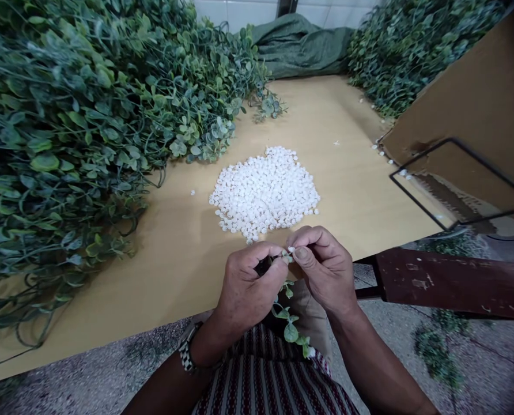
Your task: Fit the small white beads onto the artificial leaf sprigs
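Observation:
Between thumb and forefinger, my left hand (250, 285) pinches an artificial leaf sprig (290, 331), whose stem hangs below it over my lap. At the sprig's low end sits a small white piece (310, 352). My right hand (328, 268) meets the left at the table's front edge, its thumb and forefinger closed on a tiny white plastic flower piece (291, 250) at the sprig's tip. Just beyond both hands lies a loose heap of similar small white pieces (265, 190).
Piles of artificial greenery stand on the table (183, 253) at left (88, 104) and far right (408, 46). A green cloth sack (302, 46) lies at the back. Cardboard (468, 98) and a black wire frame (460, 222) are at right, above a dark red bench (451, 282).

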Available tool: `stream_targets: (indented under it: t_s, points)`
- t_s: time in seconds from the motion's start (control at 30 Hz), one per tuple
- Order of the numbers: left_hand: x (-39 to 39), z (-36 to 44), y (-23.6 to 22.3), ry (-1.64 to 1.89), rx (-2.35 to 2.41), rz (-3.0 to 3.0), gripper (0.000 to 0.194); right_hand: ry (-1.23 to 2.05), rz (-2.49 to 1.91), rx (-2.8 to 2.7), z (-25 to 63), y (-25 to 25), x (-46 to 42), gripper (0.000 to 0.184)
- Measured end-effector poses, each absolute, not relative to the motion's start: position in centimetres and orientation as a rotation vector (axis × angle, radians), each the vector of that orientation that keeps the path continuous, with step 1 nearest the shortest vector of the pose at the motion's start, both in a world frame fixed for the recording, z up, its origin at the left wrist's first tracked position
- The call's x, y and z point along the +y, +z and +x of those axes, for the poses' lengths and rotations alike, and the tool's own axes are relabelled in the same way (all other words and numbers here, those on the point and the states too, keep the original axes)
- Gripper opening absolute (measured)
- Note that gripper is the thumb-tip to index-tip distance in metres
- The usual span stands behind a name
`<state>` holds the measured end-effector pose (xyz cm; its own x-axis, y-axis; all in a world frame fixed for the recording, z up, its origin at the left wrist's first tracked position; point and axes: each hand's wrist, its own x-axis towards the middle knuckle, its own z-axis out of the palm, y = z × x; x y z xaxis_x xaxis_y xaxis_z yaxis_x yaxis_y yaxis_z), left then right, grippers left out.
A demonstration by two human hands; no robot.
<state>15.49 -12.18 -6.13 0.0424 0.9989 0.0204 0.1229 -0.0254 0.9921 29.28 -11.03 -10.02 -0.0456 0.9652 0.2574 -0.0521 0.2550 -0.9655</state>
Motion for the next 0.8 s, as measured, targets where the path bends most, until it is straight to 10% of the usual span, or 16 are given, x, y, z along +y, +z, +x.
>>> stream_targets:
  t_s: [0.8]
  points:
    - [-11.91,16.18,-6.05,1.190,1.316,1.296,0.021,0.725,-0.990,-1.411,28.32,-10.07,-11.90,0.007]
